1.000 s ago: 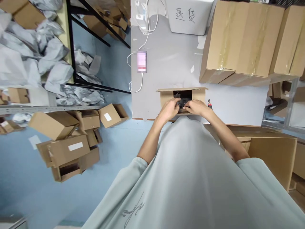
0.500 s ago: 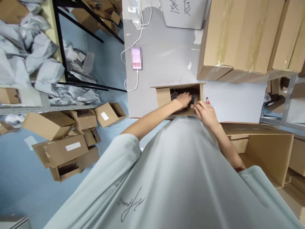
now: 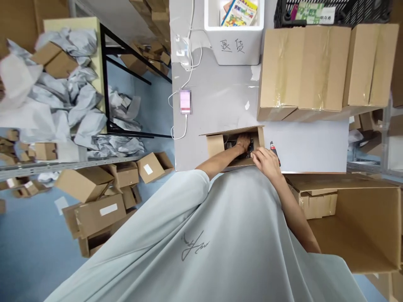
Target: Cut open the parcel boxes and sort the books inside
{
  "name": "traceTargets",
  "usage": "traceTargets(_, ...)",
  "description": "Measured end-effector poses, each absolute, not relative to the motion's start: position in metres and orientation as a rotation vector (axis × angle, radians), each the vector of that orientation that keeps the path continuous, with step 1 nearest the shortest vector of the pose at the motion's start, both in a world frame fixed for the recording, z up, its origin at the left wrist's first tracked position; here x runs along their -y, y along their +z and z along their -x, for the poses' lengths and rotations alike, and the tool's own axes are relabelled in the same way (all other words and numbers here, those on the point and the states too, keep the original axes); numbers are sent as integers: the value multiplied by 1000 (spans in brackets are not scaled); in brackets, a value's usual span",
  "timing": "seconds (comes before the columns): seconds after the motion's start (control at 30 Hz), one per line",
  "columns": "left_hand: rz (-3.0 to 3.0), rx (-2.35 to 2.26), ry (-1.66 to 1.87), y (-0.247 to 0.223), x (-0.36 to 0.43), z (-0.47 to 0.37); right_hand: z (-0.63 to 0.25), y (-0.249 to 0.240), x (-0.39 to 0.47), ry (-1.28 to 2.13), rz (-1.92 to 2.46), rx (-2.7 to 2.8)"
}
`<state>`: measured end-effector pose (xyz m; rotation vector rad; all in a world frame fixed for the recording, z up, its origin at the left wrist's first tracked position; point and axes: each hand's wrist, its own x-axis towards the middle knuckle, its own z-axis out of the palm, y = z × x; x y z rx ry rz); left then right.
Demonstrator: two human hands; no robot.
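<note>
An open cardboard box [image 3: 215,145] lies at the table's front edge, its flaps spread and dark items inside it. My left hand [image 3: 243,143] reaches down into the box over the dark items; its fingertips are hidden, so what it holds cannot be made out. At the box's right end, my right hand [image 3: 266,161] has its fingers bent together at the wall, with something too small to name at the fingertips. A red and black box cutter [image 3: 275,153] rests on the table just beyond my right hand.
On the grey table [image 3: 217,100] are a phone [image 3: 185,102] with a white cable, a white bin [image 3: 234,48] holding booklets, and large taped boxes [image 3: 302,71]. A black crate [image 3: 362,12] stands behind them. Open boxes [image 3: 100,209] cover the floor at left; a big carton [image 3: 365,226] is at right.
The view has tilted up, showing more of the bin and the black crate. My left hand has gone deeper into the box. More of the cutter shows beside my right hand.
</note>
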<state>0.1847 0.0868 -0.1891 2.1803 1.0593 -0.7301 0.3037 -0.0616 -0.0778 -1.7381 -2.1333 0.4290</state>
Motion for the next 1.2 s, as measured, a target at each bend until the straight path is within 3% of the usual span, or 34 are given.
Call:
traceTargets(0.5, -2005, -1074, -664, -129, -74, -142, -308, -83, 64, 496, 1735, 2077)
traceTargets(0.73, -2067, -1299, -409, -49, -69, -113, -305, -95, 68, 517, 1707, 1956)
traceTargets(0.93, -1781, -1674, 352, 36, -20, -75, -306, -102, 75, 533, 1629, 1861)
traceTargets(1.1, -1295, -1499, 1095, 82, 3, -53, -316, -72, 63, 664, 1541, 1619)
traceTargets(1.2, -1063, -1365, 1259, 86, 2, -40, -319, -39, 48, 829, 1397, 1466)
